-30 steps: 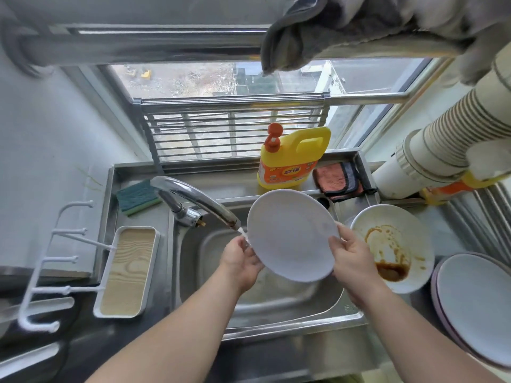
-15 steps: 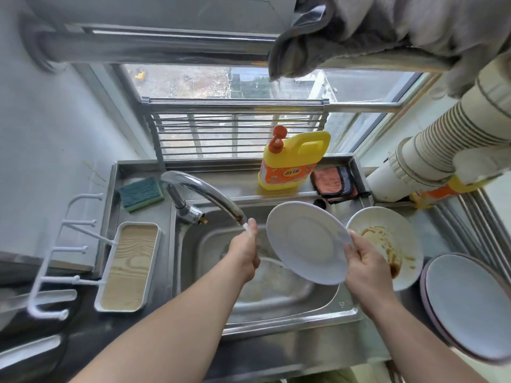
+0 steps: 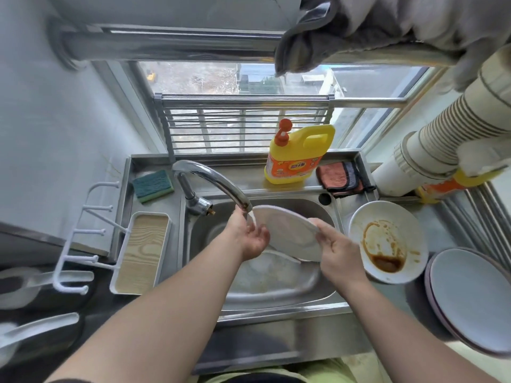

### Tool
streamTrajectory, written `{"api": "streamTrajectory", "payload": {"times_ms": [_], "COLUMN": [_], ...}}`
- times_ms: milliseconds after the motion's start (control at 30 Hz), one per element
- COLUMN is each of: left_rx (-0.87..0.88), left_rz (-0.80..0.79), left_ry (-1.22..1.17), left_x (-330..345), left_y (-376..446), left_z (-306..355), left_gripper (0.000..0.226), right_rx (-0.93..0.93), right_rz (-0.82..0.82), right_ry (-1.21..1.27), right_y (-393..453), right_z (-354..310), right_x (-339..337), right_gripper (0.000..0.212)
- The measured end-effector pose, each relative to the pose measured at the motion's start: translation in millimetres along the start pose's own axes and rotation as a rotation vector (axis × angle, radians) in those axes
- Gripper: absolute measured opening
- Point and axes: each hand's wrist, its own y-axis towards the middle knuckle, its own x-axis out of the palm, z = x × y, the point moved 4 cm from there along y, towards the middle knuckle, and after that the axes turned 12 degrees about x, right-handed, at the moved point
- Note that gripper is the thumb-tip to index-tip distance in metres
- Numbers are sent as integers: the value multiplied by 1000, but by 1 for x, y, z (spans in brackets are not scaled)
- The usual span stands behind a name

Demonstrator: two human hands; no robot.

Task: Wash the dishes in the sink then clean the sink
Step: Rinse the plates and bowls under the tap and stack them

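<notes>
Over the steel sink (image 3: 326, 297), my right hand (image 3: 336, 246) grips the right rim of a white plate (image 3: 290, 233), tilted under the faucet (image 3: 213, 181). Water runs from the spout onto the plate's left edge. My left hand (image 3: 250, 236) lies there with relaxed fingers against the plate's face, in the stream. Below the held plate, another white dish (image 3: 276, 262) lies in the basin, partly hidden. A white plate smeared with brown sauce (image 3: 387, 241) sits on the counter right of the sink.
A stack of plates (image 3: 470, 297) sits at the far right. Behind the sink are a green sponge (image 3: 153, 185), a yellow detergent bottle (image 3: 298, 153) and an orange cloth (image 3: 341, 175). A wood-lined tray (image 3: 141, 252) lies left. Stacked paper cups (image 3: 442, 139) jut in from the right.
My left hand left the faucet spout and came onto the plate. The right hand swung the plate left and tilted it flatter under the running water.
</notes>
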Motion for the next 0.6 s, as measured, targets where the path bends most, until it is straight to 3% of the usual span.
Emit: {"api": "streamTrajectory", "payload": {"times_ms": [33, 167, 300, 367, 433, 600], "left_rx": [-4, 6, 53, 109, 180, 295], "left_rz": [-13, -89, -65, -6, 70, 237], "left_ry": [-3, 1, 5, -8, -42, -222], "left_x": [-4, -21, -38, -42, -44, -42], "left_y": [0, -2, 1, 0, -4, -16], "left_z": [0, 2, 1, 0, -1, -4], "left_gripper": [53, 23, 32, 35, 36, 43], "right_rx": [-63, -282, -323, -186, 82, 849], "right_rz": [-29, -82, -85, -167, -235, -402], "right_ry": [-22, -121, -141, -112, -17, 733], "right_y": [0, 2, 9, 20, 31, 44], "right_z": [2, 21, 33, 38, 43, 39], "right_x": [6, 32, 46, 52, 55, 84], "right_gripper": [51, 51, 54, 53, 53, 35]}}
